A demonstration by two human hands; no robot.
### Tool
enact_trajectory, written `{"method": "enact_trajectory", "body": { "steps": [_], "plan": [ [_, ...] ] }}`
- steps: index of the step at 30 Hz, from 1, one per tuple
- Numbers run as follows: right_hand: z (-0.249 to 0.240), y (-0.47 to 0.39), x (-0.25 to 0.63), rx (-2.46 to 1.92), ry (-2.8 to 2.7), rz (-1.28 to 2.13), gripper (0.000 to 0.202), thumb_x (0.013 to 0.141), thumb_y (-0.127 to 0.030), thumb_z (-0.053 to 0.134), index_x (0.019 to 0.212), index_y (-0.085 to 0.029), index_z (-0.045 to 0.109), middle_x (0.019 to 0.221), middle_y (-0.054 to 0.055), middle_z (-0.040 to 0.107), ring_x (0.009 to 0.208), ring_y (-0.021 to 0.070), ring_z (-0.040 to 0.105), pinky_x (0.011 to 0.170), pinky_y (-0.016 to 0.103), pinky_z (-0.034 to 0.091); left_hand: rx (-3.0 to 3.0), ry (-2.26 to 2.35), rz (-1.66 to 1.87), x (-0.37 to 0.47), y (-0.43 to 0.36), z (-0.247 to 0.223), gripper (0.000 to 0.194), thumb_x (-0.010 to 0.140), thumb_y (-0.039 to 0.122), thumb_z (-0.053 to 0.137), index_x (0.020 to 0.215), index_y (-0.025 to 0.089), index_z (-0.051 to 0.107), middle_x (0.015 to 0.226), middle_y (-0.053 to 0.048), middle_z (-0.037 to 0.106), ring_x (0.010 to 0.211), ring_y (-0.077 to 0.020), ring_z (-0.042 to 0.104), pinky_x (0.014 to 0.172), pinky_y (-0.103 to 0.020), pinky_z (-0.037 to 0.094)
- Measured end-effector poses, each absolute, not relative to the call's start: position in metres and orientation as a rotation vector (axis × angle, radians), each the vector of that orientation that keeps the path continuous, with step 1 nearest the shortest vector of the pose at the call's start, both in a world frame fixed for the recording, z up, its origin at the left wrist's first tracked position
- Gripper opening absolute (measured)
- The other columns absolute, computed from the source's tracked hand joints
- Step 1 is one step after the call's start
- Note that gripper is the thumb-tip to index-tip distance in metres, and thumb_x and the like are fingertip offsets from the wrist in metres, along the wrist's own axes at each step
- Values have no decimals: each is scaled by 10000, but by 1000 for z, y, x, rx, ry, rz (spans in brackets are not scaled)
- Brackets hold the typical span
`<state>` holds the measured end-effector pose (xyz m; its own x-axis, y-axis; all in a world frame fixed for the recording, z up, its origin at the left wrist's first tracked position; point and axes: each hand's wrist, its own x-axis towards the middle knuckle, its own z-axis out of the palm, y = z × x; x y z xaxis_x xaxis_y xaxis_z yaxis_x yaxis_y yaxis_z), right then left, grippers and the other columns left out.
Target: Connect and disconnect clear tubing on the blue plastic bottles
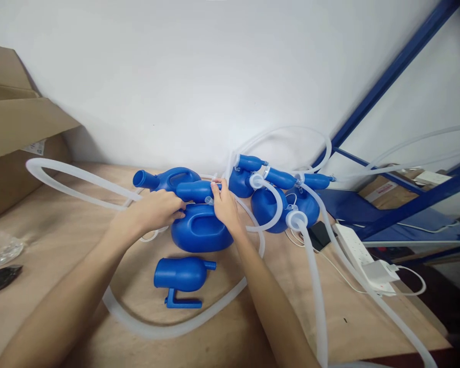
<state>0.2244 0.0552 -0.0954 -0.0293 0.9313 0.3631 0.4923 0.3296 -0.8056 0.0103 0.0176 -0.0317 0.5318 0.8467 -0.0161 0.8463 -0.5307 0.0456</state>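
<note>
My left hand [164, 207] is closed at the left end of a blue cup-shaped part [193, 191], just above a blue handled bottle [202, 235]. The fingers of my right hand [224, 202] are closed on the narrow right end of the same part. A second blue bottle [178, 178] lies behind, its open mouth toward the left. Nearer to me, a loose blue cup-shaped part [182, 274] with a bracket lies on its side, inside a loop of translucent tube [157, 329].
Several blue bottles [268, 207] with tubes [316, 286] stand at the right. A white power strip [358, 253] lies near the blue rack [398, 61]. Cardboard box [26, 122], clear plastic [0, 248] and a black object [2, 279] are at the left of the wooden table [364, 332].
</note>
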Motion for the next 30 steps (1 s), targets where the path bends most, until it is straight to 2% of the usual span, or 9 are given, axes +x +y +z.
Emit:
{"method": "enact_trajectory", "body": {
  "steps": [3, 9, 13, 16, 18, 21, 25, 30],
  "plan": [
    [-95, 55, 226, -1330, -1681, 598, 416, 1087, -551, 333, 1251, -258, 578, 1152, 94, 715, 1073, 275, 687, 920, 395, 496, 2789, 1483, -231, 16, 16, -24, 256, 1003, 254, 544, 1002, 231, 799, 971, -97, 782, 891, -288, 732, 751, -348, 479],
    [-94, 55, 224, -1369, -1678, 600, 432, 1084, -562, 321, 1250, -263, 585, 1160, 102, 715, 1067, 289, 691, 915, 413, 502, 2844, 1646, -264, 25, 21, -26, 486, 1104, 352, 326, 1065, 162, 771, 928, -171, 781, 849, -327, 749, 712, -366, 474],
    [-94, 53, 224, -1361, -1657, 569, 413, 1083, -557, 327, 1224, -268, 586, 1122, 96, 718, 1014, 285, 697, 894, 415, 508, 2803, 1740, -151, 17, 18, -30, 415, 1081, 460, 423, 1179, 181, 715, 1051, -162, 783, 958, -344, 747, 720, -356, 478],
    [-93, 51, 224, -1362, -1649, 547, 408, 1082, -568, 328, 1204, -279, 587, 1052, 89, 716, 960, 287, 698, 874, 426, 515, 2717, 1961, -158, 9, 9, -29, 497, 1059, 565, 432, 1110, 157, 711, 1070, -194, 770, 982, -375, 739, 745, -380, 487],
    [-93, 50, 224, -1376, -1645, 541, 398, 1084, -562, 325, 1191, -282, 588, 1055, 97, 713, 978, 299, 697, 881, 440, 515, 2695, 2043, -203, 7, 3, -31, 555, 1097, 490, 303, 1024, 124, 713, 975, -221, 762, 896, -383, 744, 722, -405, 479],
    [-93, 51, 224, -1409, -1638, 544, 408, 1085, -566, 316, 1184, -277, 588, 1045, 107, 716, 988, 318, 701, 902, 471, 511, 2768, 2042, -241, 10, 0, -35, 604, 1100, 309, 144, 1040, 75, 698, 902, -250, 745, 846, -395, 743, 698, -424, 463],
    [-93, 51, 224, -1424, -1639, 525, 448, 1081, -587, 300, 1193, -268, 593, 993, 116, 728, 973, 341, 701, 903, 502, 510, 2761, 2018, -212, 3, 8, -40, 562, 1086, 310, 176, 1056, 64, 680, 866, -250, 741, 833, -394, 735, 695, -428, 469],
    [-95, 52, 225, -1400, -1617, 523, 393, 1076, -576, 335, 1162, -294, 595, 1013, 95, 723, 954, 320, 705, 856, 450, 514, 2543, 1984, 153, -29, 19, -47, 501, 1048, 320, 213, 994, 165, 686, 887, -159, 763, 815, -312, 725, 724, -382, 500]
  ]
}}
